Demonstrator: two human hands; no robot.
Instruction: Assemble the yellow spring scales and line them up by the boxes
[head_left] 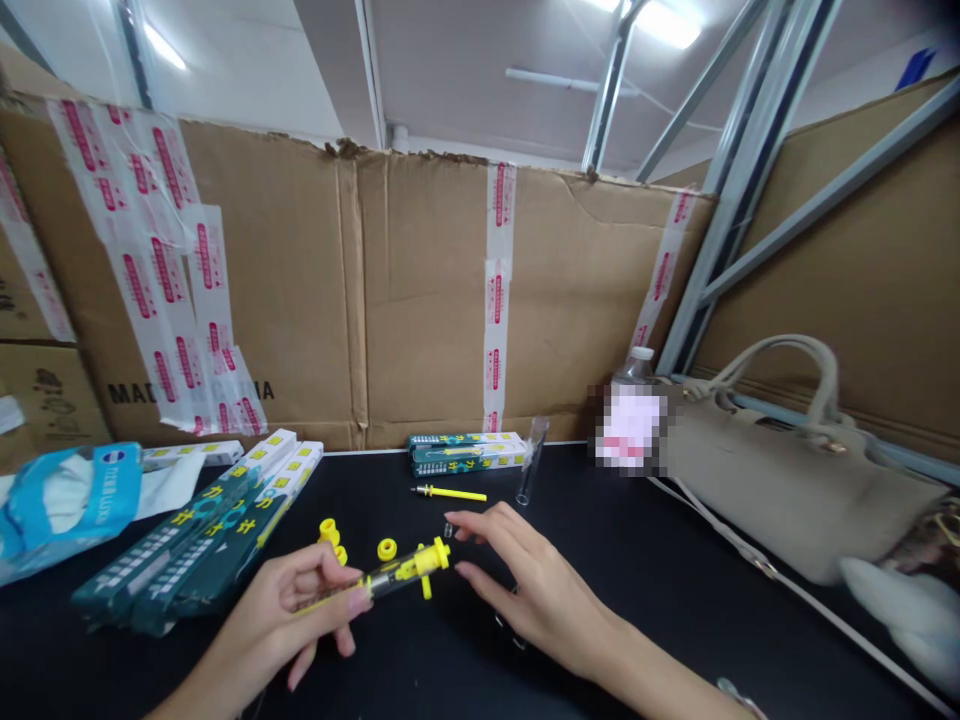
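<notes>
The left hand (289,605) grips the tube (390,577) above the table (637,560), well in from the far edge; the yellow end (433,557) points right. The right hand (536,580) is beside this end, thumb and index finger apart. Fingertip contact with the small clear piece (448,530) cannot be determined. The yellow rod (459,494) lies nearer the far edge.

Left hand (289,602) holding a yellow-tipped tube (391,577), right hand (536,585) beside its tip, beige handbag (757,470)

Boxes (217,530) lie left of the held tube (385,578), the handbag (787,490) right.
</notes>
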